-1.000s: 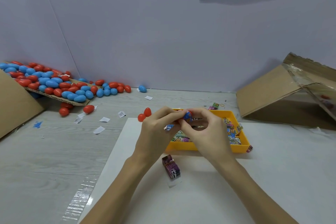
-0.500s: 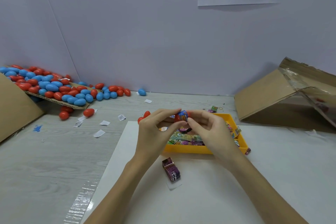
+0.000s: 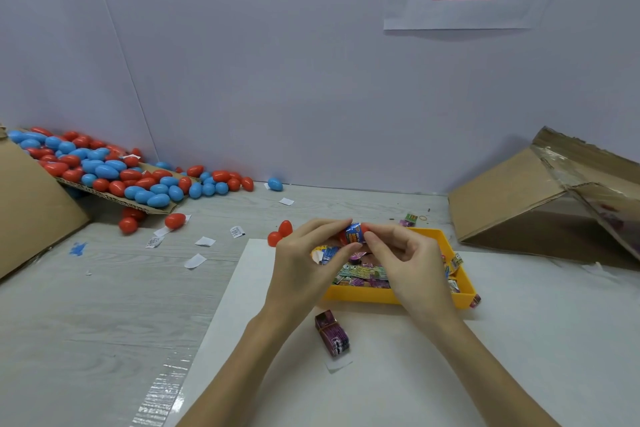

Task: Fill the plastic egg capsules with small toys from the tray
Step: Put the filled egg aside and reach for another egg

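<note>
Both hands meet above the yellow tray (image 3: 388, 295), which is full of small printed toy packets. My left hand (image 3: 304, 260) and my right hand (image 3: 405, 260) pinch one red egg capsule (image 3: 354, 234) between thumbs and forefingers. A blue printed packet shows at the capsule's middle. Two red capsule halves (image 3: 280, 234) lie on the table just left of the hands. A purple bundle of packets (image 3: 331, 332) lies on the white sheet in front of the tray.
A heap of red and blue eggs (image 3: 104, 170) spills from a cardboard flap at the back left. A tipped cardboard box (image 3: 540, 201) stands at the right. Paper scraps (image 3: 195, 260) lie on the grey table. A white sheet (image 3: 415, 374) covers the near table.
Both hands have lifted the capsule slightly and kept it pinched between them. The view has tilted up a little.
</note>
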Available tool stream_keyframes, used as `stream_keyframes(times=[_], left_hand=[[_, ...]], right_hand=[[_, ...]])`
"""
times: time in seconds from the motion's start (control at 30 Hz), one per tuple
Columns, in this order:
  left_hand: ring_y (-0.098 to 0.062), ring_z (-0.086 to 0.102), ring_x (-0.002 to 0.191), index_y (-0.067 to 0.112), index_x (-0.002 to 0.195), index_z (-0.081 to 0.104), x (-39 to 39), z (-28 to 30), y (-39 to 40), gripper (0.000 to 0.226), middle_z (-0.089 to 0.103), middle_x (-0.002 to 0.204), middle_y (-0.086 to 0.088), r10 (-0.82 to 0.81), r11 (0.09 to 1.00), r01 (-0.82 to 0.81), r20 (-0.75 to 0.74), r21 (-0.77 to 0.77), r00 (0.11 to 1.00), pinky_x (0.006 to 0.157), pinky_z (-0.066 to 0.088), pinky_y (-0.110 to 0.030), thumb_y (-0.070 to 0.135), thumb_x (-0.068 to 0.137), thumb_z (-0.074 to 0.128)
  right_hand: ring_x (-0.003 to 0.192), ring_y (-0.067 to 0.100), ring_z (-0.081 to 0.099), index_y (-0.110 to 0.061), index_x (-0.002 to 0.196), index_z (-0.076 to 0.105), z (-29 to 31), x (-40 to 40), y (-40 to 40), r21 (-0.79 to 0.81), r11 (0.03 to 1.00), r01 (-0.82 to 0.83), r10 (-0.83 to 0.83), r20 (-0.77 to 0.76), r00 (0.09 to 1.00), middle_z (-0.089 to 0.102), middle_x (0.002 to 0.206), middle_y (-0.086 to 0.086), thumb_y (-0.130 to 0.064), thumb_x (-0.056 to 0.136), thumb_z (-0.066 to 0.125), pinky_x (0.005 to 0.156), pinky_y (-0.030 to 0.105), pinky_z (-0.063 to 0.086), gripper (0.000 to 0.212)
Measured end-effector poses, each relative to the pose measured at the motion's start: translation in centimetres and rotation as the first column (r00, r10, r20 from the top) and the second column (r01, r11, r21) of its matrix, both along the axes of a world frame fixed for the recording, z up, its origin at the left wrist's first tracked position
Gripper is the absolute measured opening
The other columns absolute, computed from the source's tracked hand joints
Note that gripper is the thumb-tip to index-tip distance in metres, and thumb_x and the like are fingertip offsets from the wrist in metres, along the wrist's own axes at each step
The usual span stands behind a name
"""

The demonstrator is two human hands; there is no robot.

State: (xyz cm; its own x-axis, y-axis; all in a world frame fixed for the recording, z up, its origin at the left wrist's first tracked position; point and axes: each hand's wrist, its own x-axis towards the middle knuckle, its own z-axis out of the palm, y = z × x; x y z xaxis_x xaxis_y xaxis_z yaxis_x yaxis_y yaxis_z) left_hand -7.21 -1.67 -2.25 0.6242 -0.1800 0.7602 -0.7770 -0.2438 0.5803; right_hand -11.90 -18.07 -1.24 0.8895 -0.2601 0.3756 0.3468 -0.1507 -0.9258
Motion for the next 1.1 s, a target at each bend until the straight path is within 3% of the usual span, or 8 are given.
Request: stream_keyframes(times=[0.33,0.4,0.47,0.53,0.63,0.73,0.93,1.1], left_hand=[[-0.012,0.064,0.117,0.020,0.146,0.057,0.0,-0.1,-0.2,0.067,0.065,0.126,0.008,-0.057,0.992,0.066,-0.085,0.104,0.995,0.098,0.052,-0.022,0.023,0.085,0.084],[-0.013,0.061,0.120,0.022,0.148,0.054,0.1,-0.2,-0.1,0.070,0.060,0.130,0.009,-0.015,0.992,0.030,-0.121,0.126,0.993,0.100,0.052,-0.024,0.036,0.085,0.082],[-0.013,0.062,0.117,0.024,0.140,0.060,0.2,-0.1,0.0,0.059,0.057,0.129,0.011,0.024,0.994,-0.009,-0.136,0.107,0.990,0.096,0.056,-0.032,0.041,0.086,0.077],[-0.015,0.063,0.112,0.023,0.127,0.070,0.3,-0.1,0.0,0.044,0.058,0.123,0.010,0.031,0.997,-0.021,-0.131,0.072,0.991,0.089,0.059,-0.035,0.042,0.088,0.073],[-0.016,0.064,0.107,0.022,0.111,0.076,0.6,-0.4,0.0,0.027,0.059,0.116,0.009,0.026,0.997,-0.018,-0.106,0.081,0.994,0.081,0.059,-0.032,0.038,0.091,0.070],[-0.015,0.064,0.105,0.023,0.104,0.078,0.6,-0.6,-0.1,0.021,0.060,0.112,0.011,0.050,0.990,-0.037,-0.095,0.133,0.994,0.080,0.059,-0.031,0.037,0.092,0.068],[-0.012,0.062,0.099,0.021,0.098,0.079,0.6,-0.5,0.4,0.016,0.062,0.104,0.012,0.149,0.980,-0.128,-0.132,0.151,0.980,0.076,0.052,-0.019,0.033,0.094,0.069],[-0.012,0.060,0.097,0.019,0.101,0.073,1.7,-0.3,1.9,0.009,0.063,0.102,0.006,0.368,0.928,-0.346,-0.211,0.136,0.905,0.077,0.050,-0.020,0.022,0.101,0.065]], right_hand=[[0.092,0.021,0.078,-0.006,0.112,0.072,0.7,0.1,0.1,0.288,0.957,-0.032,0.087,-0.180,0.980,0.080,0.098,0.006,-0.016,0.093,0.074,0.073,0.024,0.062,0.021],[0.098,0.023,0.077,-0.001,0.117,0.070,1.6,1.1,-1.9,0.592,0.804,-0.058,0.211,-0.193,0.958,0.078,0.107,0.013,-0.019,0.097,0.068,0.075,0.023,0.061,0.027],[0.097,0.022,0.076,0.001,0.123,0.067,3.6,2.3,-5.3,0.872,0.488,-0.046,0.266,-0.099,0.959,0.076,0.109,0.015,-0.021,0.101,0.062,0.072,0.022,0.060,0.032],[0.090,0.021,0.075,0.000,0.128,0.064,5.7,3.6,-9.6,0.964,0.265,-0.027,0.131,-0.008,0.991,0.076,0.104,0.013,-0.022,0.103,0.059,0.068,0.022,0.059,0.034],[0.085,0.021,0.077,-0.001,0.127,0.063,8.0,4.7,-15.3,0.986,0.151,-0.068,-0.092,0.082,0.992,0.076,0.110,0.012,-0.023,0.108,0.049,0.069,0.024,0.060,0.032],[0.096,0.022,0.075,-0.001,0.126,0.058,8.3,4.6,-17.7,0.970,0.244,-0.008,-0.135,0.042,0.990,0.074,0.115,0.016,-0.023,0.111,0.037,0.074,0.027,0.061,0.033],[0.084,0.018,0.072,-0.003,0.113,0.068,3.7,3.0,-10.3,0.726,0.683,0.082,0.051,-0.159,0.986,0.075,0.095,0.009,-0.013,0.106,0.050,0.071,0.025,0.058,0.022],[0.068,0.015,0.070,-0.010,0.108,0.073,0.2,2.5,-2.9,0.120,0.992,0.031,-0.007,-0.200,0.980,0.077,0.082,0.006,-0.013,0.106,0.054,0.058,0.022,0.054,0.019]])
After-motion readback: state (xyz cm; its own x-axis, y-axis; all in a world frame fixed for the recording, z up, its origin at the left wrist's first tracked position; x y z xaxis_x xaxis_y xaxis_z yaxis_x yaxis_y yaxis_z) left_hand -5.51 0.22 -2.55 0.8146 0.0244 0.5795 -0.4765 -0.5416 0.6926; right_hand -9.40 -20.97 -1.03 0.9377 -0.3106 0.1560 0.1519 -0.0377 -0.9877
